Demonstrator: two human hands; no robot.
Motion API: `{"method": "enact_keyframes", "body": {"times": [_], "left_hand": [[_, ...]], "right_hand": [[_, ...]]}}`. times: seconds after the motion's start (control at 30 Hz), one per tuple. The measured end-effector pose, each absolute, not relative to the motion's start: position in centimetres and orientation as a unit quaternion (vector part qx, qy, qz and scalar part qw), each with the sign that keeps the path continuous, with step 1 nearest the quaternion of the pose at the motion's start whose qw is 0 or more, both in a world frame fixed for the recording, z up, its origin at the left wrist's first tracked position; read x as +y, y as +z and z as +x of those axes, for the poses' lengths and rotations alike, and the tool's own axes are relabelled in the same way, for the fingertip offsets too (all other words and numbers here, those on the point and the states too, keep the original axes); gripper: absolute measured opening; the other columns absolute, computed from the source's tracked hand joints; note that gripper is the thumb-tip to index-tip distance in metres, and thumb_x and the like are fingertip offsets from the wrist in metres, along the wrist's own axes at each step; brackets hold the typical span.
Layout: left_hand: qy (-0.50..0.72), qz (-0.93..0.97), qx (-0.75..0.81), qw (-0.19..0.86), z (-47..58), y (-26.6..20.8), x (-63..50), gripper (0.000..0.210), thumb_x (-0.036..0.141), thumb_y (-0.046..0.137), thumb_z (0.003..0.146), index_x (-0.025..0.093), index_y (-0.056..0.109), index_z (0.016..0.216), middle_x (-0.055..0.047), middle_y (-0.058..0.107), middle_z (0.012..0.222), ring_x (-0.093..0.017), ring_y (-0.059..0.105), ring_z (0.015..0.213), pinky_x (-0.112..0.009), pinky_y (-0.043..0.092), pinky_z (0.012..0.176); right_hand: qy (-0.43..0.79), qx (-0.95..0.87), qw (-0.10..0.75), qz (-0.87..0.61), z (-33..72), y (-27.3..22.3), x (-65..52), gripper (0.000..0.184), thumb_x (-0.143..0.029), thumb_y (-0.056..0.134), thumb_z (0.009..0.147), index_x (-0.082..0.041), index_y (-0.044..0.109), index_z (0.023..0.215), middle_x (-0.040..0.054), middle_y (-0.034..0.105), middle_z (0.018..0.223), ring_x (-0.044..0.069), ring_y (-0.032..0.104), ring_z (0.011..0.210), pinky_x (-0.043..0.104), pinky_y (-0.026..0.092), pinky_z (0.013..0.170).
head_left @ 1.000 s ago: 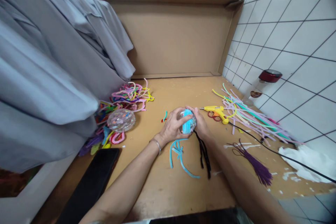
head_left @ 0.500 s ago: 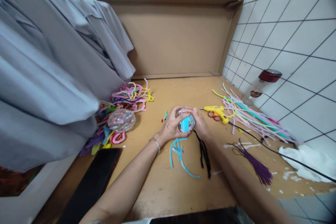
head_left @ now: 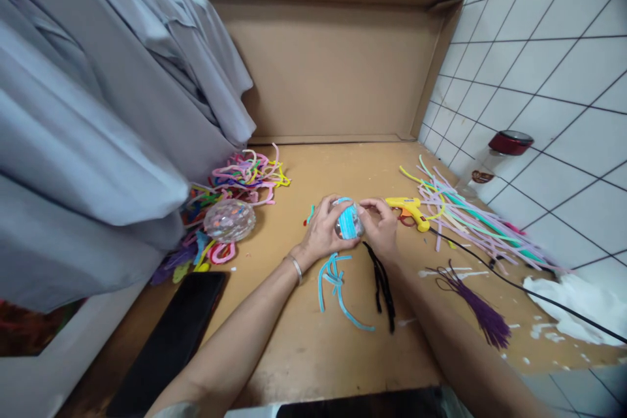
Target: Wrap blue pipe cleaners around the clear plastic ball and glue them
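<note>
A small clear, rounded plastic piece (head_left: 357, 230) with a band of light-blue pipe cleaners (head_left: 348, 222) across it is held above the table. My left hand (head_left: 321, 230) wraps around its left side, thumb over the front. My right hand (head_left: 383, 227) has its bent fingertips against the right edge; anything small between them is hidden. Below the hands lie a loose knot of light-blue pipe cleaners (head_left: 336, 279) and several black strands (head_left: 379, 284). A yellow glue gun (head_left: 410, 210) rests just right of my right hand, over the handles of red scissors (head_left: 405, 220).
A clear faceted bowl (head_left: 229, 221) and a tangle of coloured pipe cleaners (head_left: 249, 173) lie left, near a black phone (head_left: 169, 343). Long pastel pipe cleaners (head_left: 470, 212), a lidded jar (head_left: 494, 160), a purple tassel (head_left: 477, 313), a black cord (head_left: 519, 287) and white tissue (head_left: 575, 307) are right.
My right hand has shifted from cupping the piece to touching its right edge with raised, bent fingers. The piece has turned slightly, showing more of the blue band. The view has shifted a little.
</note>
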State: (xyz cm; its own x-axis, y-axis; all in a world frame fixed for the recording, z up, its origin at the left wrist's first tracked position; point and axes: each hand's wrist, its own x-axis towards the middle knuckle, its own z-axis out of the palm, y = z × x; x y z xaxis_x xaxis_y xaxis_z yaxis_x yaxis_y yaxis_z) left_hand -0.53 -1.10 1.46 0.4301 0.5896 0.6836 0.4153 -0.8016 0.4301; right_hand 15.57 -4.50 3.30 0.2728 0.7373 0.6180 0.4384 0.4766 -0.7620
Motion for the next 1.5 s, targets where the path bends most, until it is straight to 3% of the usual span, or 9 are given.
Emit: {"method": "enact_keyframes", "body": {"times": [0.17, 0.3, 0.7, 0.9, 1.27, 1.4, 1.5], "left_hand": [[0.438, 0.838, 0.308, 0.107, -0.5, 1.6, -1.2, 0.077, 0.038, 0.082, 0.068, 0.022, 0.052, 0.137, -0.014, 0.050, 0.132, -0.032, 0.055, 0.124, -0.047, 0.050, 0.105], [0.436, 0.841, 0.303, 0.107, -0.5, 1.6, -1.2, 0.075, 0.038, 0.081, 0.071, 0.023, 0.051, 0.138, -0.014, 0.049, 0.133, -0.033, 0.053, 0.126, -0.048, 0.049, 0.105], [0.438, 0.837, 0.314, 0.096, -0.3, 1.5, -1.2, 0.078, 0.038, 0.082, 0.067, 0.023, 0.053, 0.137, -0.014, 0.049, 0.135, -0.033, 0.055, 0.126, -0.046, 0.050, 0.104], [0.443, 0.839, 0.301, 0.094, -0.3, 1.6, -1.3, 0.074, 0.038, 0.081, 0.068, 0.021, 0.055, 0.135, -0.015, 0.050, 0.134, -0.033, 0.055, 0.126, -0.046, 0.050, 0.104], [0.443, 0.842, 0.287, 0.111, -0.5, 1.2, -1.1, 0.076, 0.037, 0.082, 0.068, 0.022, 0.054, 0.136, -0.016, 0.047, 0.136, -0.033, 0.054, 0.127, -0.048, 0.050, 0.105], [0.448, 0.850, 0.263, 0.083, -0.6, 0.7, -0.8, 0.080, 0.039, 0.085, 0.066, 0.025, 0.053, 0.137, -0.015, 0.044, 0.139, -0.034, 0.051, 0.130, -0.051, 0.048, 0.107], [0.431, 0.874, 0.221, 0.044, -0.6, 0.5, -0.8, 0.072, 0.038, 0.084, 0.069, 0.027, 0.056, 0.135, -0.015, 0.043, 0.141, -0.034, 0.049, 0.132, -0.053, 0.049, 0.105]], "right_hand": [[-0.062, -0.677, 0.546, -0.488, 15.3, 3.6, -5.2, 0.006, -0.027, 0.058, 0.086, -0.023, 0.062, 0.086, 0.0048, 0.067, 0.082, 0.022, 0.061, 0.081, 0.038, 0.048, 0.078], [-0.102, -0.695, 0.514, -0.493, 15.1, 3.6, -5.3, 0.008, -0.024, 0.055, 0.088, -0.023, 0.061, 0.083, 0.0043, 0.065, 0.079, 0.022, 0.059, 0.078, 0.037, 0.045, 0.077], [-0.030, -0.664, 0.533, -0.524, 15.0, 3.6, -5.2, 0.013, -0.023, 0.053, 0.088, -0.024, 0.059, 0.077, 0.0033, 0.064, 0.077, 0.020, 0.058, 0.076, 0.035, 0.045, 0.075], [0.029, -0.634, 0.560, -0.533, 14.9, 3.8, -5.3, 0.017, -0.031, 0.051, 0.090, -0.024, 0.057, 0.076, 0.0018, 0.060, 0.073, 0.019, 0.056, 0.071, 0.033, 0.045, 0.070], [0.026, -0.633, 0.578, -0.515, 14.5, 3.7, -5.7, 0.013, -0.027, 0.055, 0.086, -0.025, 0.055, 0.073, 0.0001, 0.058, 0.070, 0.018, 0.056, 0.070, 0.034, 0.045, 0.071], [0.125, -0.587, 0.621, -0.505, 15.3, 3.4, -4.8, 0.015, -0.038, 0.056, 0.088, -0.025, 0.061, 0.083, 0.0029, 0.065, 0.084, 0.021, 0.061, 0.084, 0.036, 0.050, 0.082], [0.272, -0.493, 0.651, -0.509, 16.4, 2.7, -3.3, 0.038, -0.056, 0.056, 0.087, -0.024, 0.066, 0.105, 0.0069, 0.071, 0.109, 0.024, 0.063, 0.105, 0.040, 0.050, 0.094]]}}
